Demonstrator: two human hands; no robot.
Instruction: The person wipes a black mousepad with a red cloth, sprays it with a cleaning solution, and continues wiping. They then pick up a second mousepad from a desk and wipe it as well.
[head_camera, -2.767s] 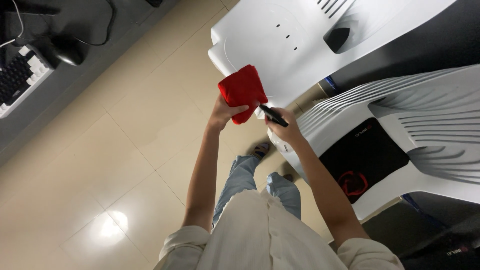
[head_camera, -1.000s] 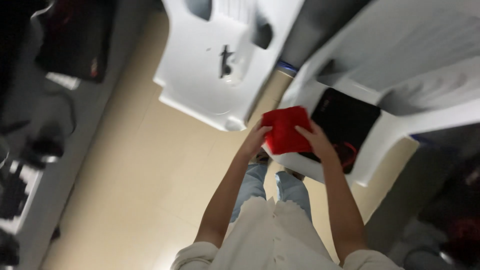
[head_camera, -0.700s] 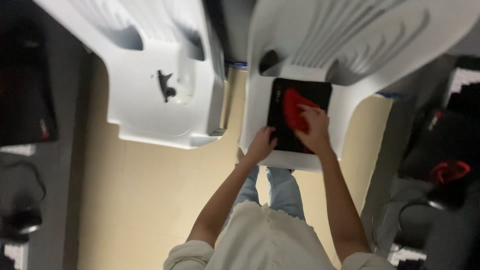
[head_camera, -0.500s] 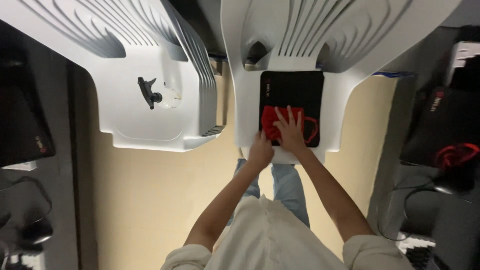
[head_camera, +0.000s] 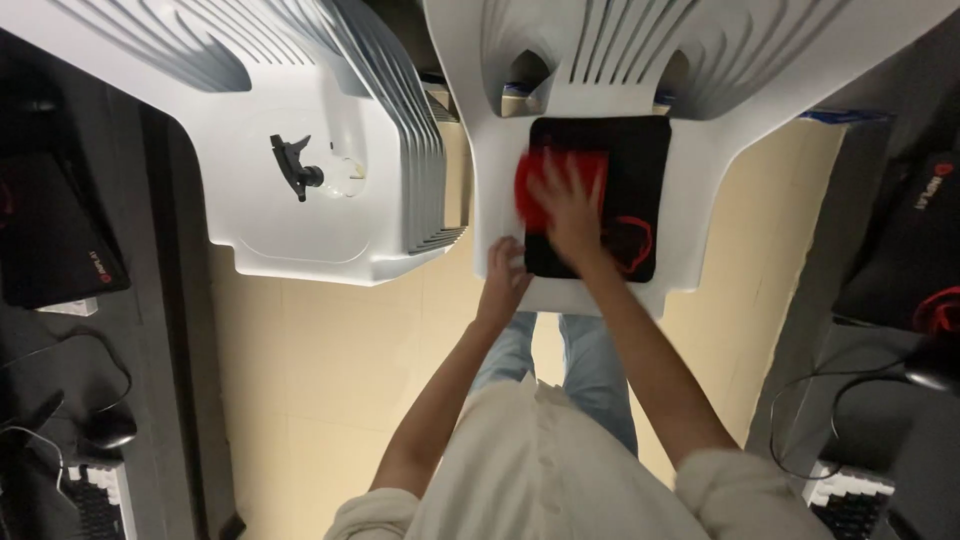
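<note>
Red cloth (head_camera: 545, 180) under right hand (head_camera: 570, 205)

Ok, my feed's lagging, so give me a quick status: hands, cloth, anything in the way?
Right hand flat on red cloth, pressing it onto black mat. Left hand at the mat's near corner on the white chair. Nothing in the way.

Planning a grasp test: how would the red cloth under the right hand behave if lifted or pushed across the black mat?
The red cloth looks soft and bunched under the right hand, so probably floppy, draping when lifted. It seems thin, likely light. Pushed on the black flat mat, it may wrinkle rather than slide whole; motion blur hides its texture.
</note>
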